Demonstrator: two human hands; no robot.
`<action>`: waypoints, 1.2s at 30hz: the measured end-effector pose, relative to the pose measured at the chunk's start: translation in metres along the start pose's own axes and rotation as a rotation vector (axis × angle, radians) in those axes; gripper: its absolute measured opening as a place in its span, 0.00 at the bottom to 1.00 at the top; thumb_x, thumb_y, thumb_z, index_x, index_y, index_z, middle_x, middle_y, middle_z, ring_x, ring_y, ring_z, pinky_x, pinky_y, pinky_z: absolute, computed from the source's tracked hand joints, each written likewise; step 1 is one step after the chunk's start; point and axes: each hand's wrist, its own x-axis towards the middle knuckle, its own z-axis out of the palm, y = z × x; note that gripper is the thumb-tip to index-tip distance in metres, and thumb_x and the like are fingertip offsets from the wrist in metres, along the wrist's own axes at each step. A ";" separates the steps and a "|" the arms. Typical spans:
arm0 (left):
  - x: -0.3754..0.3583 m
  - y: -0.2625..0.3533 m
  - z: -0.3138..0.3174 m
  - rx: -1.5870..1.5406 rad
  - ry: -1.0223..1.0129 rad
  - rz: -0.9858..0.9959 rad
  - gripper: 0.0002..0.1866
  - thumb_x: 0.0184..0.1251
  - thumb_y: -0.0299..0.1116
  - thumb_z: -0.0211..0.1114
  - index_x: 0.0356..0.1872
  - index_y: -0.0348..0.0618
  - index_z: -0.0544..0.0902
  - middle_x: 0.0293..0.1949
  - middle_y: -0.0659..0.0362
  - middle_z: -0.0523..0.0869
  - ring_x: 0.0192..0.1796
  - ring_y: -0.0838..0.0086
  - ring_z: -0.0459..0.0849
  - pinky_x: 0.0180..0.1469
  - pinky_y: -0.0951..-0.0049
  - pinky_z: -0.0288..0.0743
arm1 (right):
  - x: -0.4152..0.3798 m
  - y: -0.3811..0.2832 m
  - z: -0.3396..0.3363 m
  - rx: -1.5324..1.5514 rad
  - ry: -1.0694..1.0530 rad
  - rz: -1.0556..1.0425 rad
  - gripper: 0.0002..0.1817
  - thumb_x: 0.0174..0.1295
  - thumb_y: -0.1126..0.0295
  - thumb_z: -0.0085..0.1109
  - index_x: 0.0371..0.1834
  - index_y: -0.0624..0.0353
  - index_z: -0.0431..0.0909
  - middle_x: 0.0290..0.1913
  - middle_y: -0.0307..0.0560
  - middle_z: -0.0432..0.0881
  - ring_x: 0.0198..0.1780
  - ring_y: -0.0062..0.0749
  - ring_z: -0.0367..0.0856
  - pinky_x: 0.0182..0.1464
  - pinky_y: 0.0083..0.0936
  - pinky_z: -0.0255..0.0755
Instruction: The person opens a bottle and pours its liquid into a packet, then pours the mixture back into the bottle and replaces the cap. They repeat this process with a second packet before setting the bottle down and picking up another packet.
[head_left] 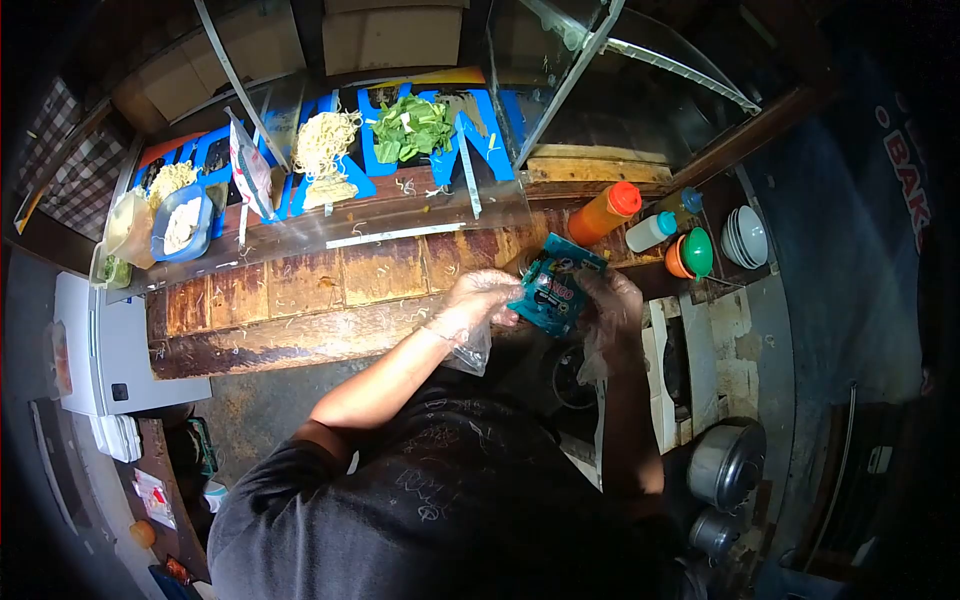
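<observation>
A teal printed packet [555, 290] is held between my two hands in front of my chest, over the wooden counter's [385, 268] near edge. My left hand [478, 303], in a loose clear plastic glove, pinches the packet's left edge. On the opposite side my right hand [612, 302], also in a clear glove, grips the right edge. Just beyond the packet stands an orange sauce bottle [598, 216]. To its right is a white bottle with a teal cap [650, 232].
Noodles [326, 142] and chopped greens [412, 128] lie on a raised shelf, left of centre. A blue tub [186, 228] sits farther left. Stacked white bowls [744, 238] and a green bowl [697, 252] are at right. Metal pots [727, 465] stand lower right.
</observation>
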 end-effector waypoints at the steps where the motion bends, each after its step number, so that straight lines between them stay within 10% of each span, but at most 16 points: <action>1: -0.002 0.001 0.001 -0.019 -0.012 -0.009 0.11 0.68 0.28 0.69 0.47 0.35 0.83 0.37 0.57 0.88 0.30 0.75 0.86 0.35 0.71 0.85 | 0.000 0.002 -0.001 0.037 -0.050 -0.034 0.14 0.62 0.69 0.69 0.48 0.61 0.82 0.35 0.38 0.86 0.26 0.17 0.79 0.23 0.14 0.68; 36: -0.017 -0.005 0.003 -0.139 -0.020 -0.086 0.10 0.68 0.26 0.69 0.47 0.34 0.81 0.34 0.55 0.85 0.26 0.72 0.84 0.32 0.68 0.84 | -0.006 0.016 -0.001 0.190 -0.045 0.028 0.12 0.63 0.73 0.65 0.49 0.62 0.82 0.40 0.41 0.88 0.33 0.20 0.85 0.27 0.16 0.74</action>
